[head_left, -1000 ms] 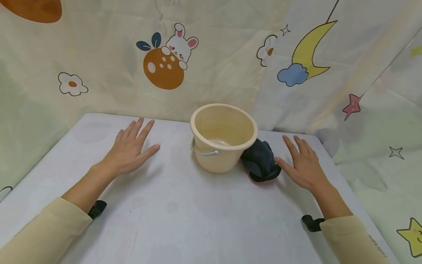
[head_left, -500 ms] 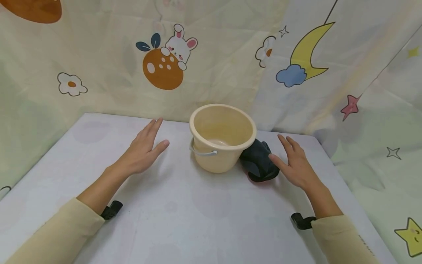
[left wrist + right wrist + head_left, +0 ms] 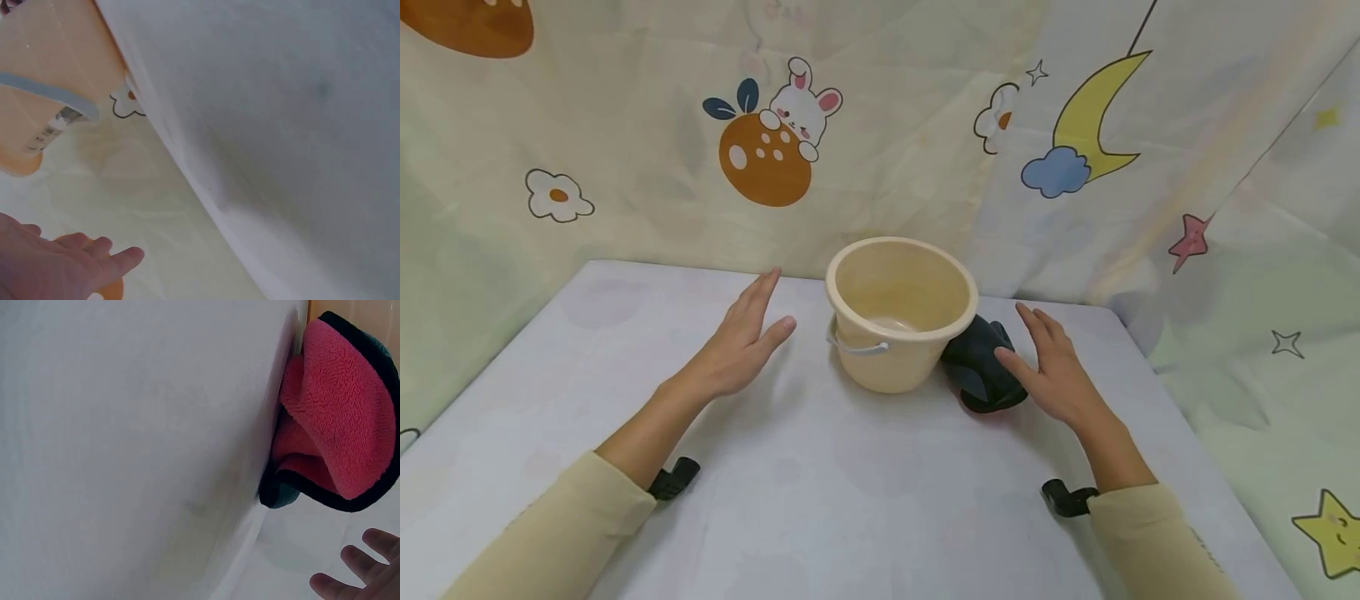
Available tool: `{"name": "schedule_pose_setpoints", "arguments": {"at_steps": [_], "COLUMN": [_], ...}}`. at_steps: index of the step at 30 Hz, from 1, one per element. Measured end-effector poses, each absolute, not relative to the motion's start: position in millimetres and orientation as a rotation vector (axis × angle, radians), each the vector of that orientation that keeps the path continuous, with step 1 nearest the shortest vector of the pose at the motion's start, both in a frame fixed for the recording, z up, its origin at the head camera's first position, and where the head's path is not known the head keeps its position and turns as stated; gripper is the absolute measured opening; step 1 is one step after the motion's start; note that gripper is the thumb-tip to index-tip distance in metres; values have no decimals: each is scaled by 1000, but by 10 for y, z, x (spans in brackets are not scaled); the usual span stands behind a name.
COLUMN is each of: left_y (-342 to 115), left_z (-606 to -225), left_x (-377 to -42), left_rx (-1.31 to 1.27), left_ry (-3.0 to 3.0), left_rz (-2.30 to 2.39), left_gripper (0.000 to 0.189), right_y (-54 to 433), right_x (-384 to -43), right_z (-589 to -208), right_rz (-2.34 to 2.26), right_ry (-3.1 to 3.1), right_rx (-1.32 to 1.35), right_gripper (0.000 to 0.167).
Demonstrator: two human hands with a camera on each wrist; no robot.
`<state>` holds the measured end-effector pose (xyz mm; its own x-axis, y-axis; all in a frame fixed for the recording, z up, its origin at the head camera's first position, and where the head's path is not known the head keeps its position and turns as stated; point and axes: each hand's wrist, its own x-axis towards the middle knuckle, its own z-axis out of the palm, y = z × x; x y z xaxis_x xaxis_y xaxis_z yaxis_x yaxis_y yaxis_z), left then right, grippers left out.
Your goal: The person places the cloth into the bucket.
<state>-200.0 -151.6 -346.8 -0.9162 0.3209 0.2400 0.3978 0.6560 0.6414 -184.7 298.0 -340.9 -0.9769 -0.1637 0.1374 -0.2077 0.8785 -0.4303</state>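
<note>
A cream bucket (image 3: 891, 362) stands upright toward the back of the table, its pale handle (image 3: 859, 346) hanging down at the front left. Against its right side lies a crumpled cloth (image 3: 981, 367), dark on the outside; the right wrist view shows the pink fuzzy side of the cloth (image 3: 350, 412) with black edging. My left hand (image 3: 737, 346) is held left of the bucket, fingers straight and thumb apart, holding nothing. To the right of the cloth, my right hand (image 3: 1056, 375) hovers with fingers extended; its thumb overlaps the cloth in the head view, and contact cannot be told.
The white table (image 3: 850, 500) carries the bucket and the cloth. A printed fabric curtain (image 3: 910, 125) hangs behind the table's back edge and along both sides. Dark wrist cameras (image 3: 676, 479) sit at the sleeve cuffs.
Both hands have moved inward, the left one rightward toward the bucket and the right one leftward toward the cloth. Bucket and cloth have kept their places, with a slight shift of the head view.
</note>
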Motion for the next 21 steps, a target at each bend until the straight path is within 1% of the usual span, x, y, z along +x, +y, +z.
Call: {"name": "schedule_pose_setpoints", "arguments": {"at_steps": [6, 15, 21], "left_y": [-1464, -1343, -1241], "left_z": [-3499, -3499, -3501], "left_x": [-2049, -2063, -2093], "left_rx": [-617, -622, -652], "left_ry": [-2729, -2701, -2665], "left_rz": [-1207, -1279, -1334], "left_gripper": [78, 79, 81], "right_y": [2927, 2848, 2774], "right_x": [-1865, -1890, -1908], "right_z": [-3453, -3484, -3499], "right_rz": [711, 695, 736], "right_ry": [-2954, -2994, -3058], "right_rx": [292, 324, 357], "right_gripper": [84, 89, 95]}}
